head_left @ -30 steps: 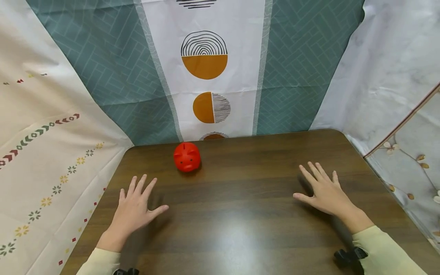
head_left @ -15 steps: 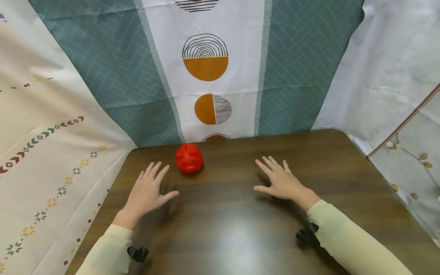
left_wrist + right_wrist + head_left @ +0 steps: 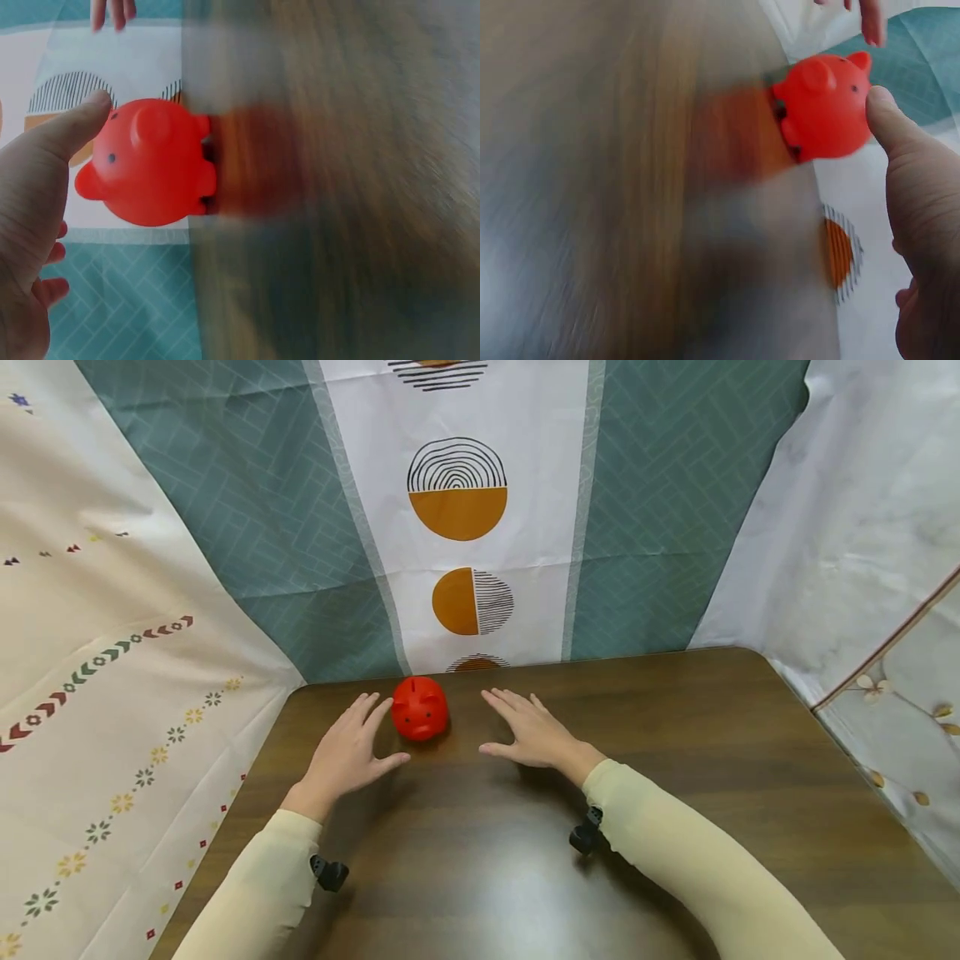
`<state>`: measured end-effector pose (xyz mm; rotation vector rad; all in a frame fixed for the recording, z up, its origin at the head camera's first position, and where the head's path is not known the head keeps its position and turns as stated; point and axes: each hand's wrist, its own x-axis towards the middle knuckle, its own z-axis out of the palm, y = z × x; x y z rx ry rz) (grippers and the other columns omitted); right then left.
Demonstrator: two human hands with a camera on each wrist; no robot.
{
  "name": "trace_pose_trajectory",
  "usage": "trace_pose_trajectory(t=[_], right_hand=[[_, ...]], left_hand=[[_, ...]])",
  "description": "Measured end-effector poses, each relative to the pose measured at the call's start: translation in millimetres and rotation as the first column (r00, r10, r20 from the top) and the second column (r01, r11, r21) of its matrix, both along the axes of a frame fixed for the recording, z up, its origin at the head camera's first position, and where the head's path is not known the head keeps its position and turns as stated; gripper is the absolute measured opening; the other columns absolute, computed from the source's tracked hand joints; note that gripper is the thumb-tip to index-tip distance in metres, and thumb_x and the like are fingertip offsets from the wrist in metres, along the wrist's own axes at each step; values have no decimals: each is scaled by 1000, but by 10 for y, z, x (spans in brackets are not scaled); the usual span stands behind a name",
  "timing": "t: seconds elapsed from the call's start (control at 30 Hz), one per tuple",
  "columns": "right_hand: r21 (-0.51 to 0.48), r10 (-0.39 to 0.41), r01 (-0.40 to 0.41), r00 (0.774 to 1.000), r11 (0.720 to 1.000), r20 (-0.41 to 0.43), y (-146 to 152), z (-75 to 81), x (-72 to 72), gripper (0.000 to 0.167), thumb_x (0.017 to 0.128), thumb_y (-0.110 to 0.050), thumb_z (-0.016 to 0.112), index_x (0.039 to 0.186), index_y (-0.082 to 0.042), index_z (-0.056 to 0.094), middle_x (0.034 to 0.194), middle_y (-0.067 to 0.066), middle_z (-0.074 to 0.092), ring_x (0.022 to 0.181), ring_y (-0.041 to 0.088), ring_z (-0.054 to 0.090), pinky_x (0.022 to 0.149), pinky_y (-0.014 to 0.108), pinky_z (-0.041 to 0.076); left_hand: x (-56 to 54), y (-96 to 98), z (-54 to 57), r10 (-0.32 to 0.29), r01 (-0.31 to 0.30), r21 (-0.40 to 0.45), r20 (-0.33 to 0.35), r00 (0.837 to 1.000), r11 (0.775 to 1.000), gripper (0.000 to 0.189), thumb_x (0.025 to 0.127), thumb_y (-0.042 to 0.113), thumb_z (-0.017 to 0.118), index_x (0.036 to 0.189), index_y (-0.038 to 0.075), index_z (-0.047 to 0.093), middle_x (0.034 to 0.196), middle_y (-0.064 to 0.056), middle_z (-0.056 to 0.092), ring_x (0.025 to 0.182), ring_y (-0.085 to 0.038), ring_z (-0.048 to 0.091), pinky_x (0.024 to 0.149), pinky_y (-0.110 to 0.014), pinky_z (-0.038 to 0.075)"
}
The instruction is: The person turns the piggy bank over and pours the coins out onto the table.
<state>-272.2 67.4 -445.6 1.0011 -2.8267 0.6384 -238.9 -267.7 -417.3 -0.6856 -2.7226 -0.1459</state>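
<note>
A red piggy bank [image 3: 420,710], round with small ears and a slot on top, stands near the back edge of the wooden table [image 3: 675,760]. Its snout faces the person, and it also shows in the left wrist view and the right wrist view. Just left of it hovers my left hand [image 3: 347,756], fingers extended and thumb spread toward the right. To its right my right hand [image 3: 532,731] hangs over the table with straight fingers, a small gap away. Neither hand holds anything; whether the left fingertips touch the bank I cannot tell.
Behind the table hangs a green and white patterned cloth [image 3: 502,527]. A cream cloth with flower prints [image 3: 112,735] borders the left side, and a pale cloth [image 3: 862,527] the right. Small black cameras sit at both wrists.
Both hands have moved inward and forward toward the piggy bank, the right one travelling much farther to the left. The bank keeps its place on the table.
</note>
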Motion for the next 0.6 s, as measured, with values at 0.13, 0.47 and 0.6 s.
trace_pose_trajectory(t=[0.13, 0.47, 0.6], right_hand=[[-50, 9, -8, 999, 999, 37, -305, -43, -126, 93, 83, -68, 56, 155, -21, 20, 156, 3, 28, 143, 20, 24, 112, 58, 20], [-179, 57, -43, 996, 983, 74, -814, 17, -400, 85, 84, -54, 66, 152, -21, 28, 154, -2, 33, 139, 18, 33, 110, 44, 34], [-185, 69, -54, 995, 981, 76, -937, 48, -463, 81, 84, -49, 68, 151, -22, 32, 153, 0, 34, 137, 20, 36, 107, 40, 38]], left_hand=[[-124, 79, -26, 1, -1, 10, 17, 1000, 1000, 98, 70, 57, 78, 143, 3, 41, 144, -22, 41, 135, -39, 35, 103, -54, 38], [-445, 199, -123, 3, -10, 104, 71, 997, 995, 96, 68, 48, 83, 144, 7, 41, 144, -18, 42, 129, -35, 42, 95, -55, 45], [-546, 239, -186, 0, -20, 168, 119, 993, 986, 94, 68, 44, 84, 144, 9, 41, 146, -14, 41, 130, -32, 41, 96, -54, 46]])
